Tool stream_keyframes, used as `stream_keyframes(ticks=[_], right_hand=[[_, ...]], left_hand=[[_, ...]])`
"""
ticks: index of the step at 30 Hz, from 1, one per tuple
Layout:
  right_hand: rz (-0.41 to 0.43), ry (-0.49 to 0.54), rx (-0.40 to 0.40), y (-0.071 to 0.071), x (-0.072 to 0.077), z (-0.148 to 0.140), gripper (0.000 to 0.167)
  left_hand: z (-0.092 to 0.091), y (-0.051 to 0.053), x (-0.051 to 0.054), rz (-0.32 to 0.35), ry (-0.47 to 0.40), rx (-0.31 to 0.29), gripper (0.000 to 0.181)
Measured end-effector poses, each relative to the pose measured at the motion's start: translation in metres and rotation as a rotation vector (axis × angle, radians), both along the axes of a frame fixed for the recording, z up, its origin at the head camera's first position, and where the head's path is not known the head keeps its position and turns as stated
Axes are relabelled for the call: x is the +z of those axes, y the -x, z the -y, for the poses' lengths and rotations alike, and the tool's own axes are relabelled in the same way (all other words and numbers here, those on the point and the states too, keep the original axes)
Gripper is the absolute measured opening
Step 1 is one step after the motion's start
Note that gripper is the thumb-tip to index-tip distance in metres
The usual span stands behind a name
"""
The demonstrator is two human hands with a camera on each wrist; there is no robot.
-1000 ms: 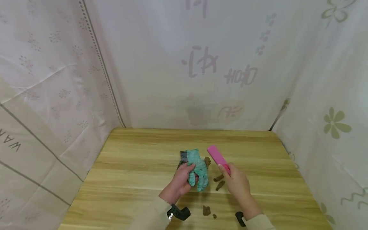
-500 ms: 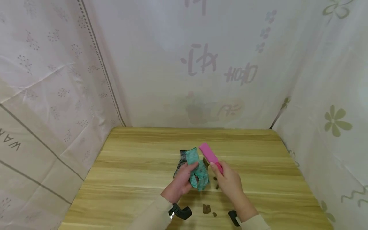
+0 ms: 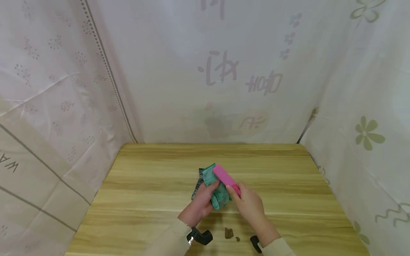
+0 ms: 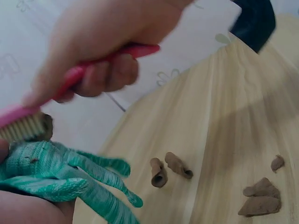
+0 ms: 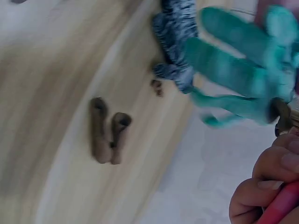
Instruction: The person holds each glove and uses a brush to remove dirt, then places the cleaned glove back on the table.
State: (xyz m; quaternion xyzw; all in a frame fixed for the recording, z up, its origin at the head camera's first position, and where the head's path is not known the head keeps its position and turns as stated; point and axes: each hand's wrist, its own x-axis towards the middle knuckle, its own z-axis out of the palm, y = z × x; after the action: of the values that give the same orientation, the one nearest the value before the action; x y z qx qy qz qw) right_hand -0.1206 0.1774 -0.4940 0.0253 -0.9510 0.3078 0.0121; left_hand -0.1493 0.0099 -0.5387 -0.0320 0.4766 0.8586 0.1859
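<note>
My left hand (image 3: 201,201) holds a green knit glove (image 3: 220,199) above the table, thumb on top. A pink-backed brush (image 3: 223,174) is gripped by its handle in my right hand (image 3: 250,204). In the left wrist view its pale bristles (image 4: 21,129) lie against the green glove near the left thumb. A brown lump (image 4: 48,126) sits right by the bristles and the glove; whether it sticks to either I cannot tell. Behind the left hand lies a dark grey striped glove (image 3: 196,186), partly hidden in the head view.
Two rolled brown pieces (image 4: 170,170) lie side by side on the wooden table (image 3: 153,220). Nearer the front edge are a brown chunk (image 3: 229,233) and a small crumb (image 3: 237,239). Printed cloth (image 3: 179,89) hangs round the table's back and sides.
My right hand has carried the brush leftward, from beside the green glove to over it. The glove has tilted slightly in my left hand, and the rolled brown pieces are now hidden in the head view.
</note>
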Motion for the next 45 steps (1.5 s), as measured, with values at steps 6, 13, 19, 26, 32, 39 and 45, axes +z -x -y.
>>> stream_keyframes(ticks=[6,13,19,26,32,39,45], right_hand=[[0.007,-0.032,-0.040,-0.002,-0.008,-0.010,0.051],[0.031,0.006,-0.058,0.000,-0.010,-0.015,0.055],[0.045,0.013,-0.072,0.001,-0.011,-0.023,0.057],[0.074,0.032,-0.119,0.002,-0.013,-0.038,0.058],[0.052,0.109,-0.142,0.000,-0.006,-0.041,0.059],[-0.019,0.133,-0.103,-0.006,0.010,-0.017,0.051],[-0.020,0.087,-0.023,-0.008,0.005,0.002,0.047]], left_hand=[[0.000,0.002,0.006,-0.007,-0.041,-0.035,0.041],[0.001,0.002,0.007,0.032,-0.087,0.017,0.022],[0.001,0.001,0.009,0.027,-0.099,0.002,0.026],[0.007,0.003,0.016,0.015,-0.143,0.020,0.023],[0.004,0.006,0.018,-0.016,-0.141,0.003,0.015],[-0.001,0.006,0.014,0.006,-0.098,0.037,0.023],[-0.002,0.002,0.015,-0.017,-0.040,0.045,0.039]])
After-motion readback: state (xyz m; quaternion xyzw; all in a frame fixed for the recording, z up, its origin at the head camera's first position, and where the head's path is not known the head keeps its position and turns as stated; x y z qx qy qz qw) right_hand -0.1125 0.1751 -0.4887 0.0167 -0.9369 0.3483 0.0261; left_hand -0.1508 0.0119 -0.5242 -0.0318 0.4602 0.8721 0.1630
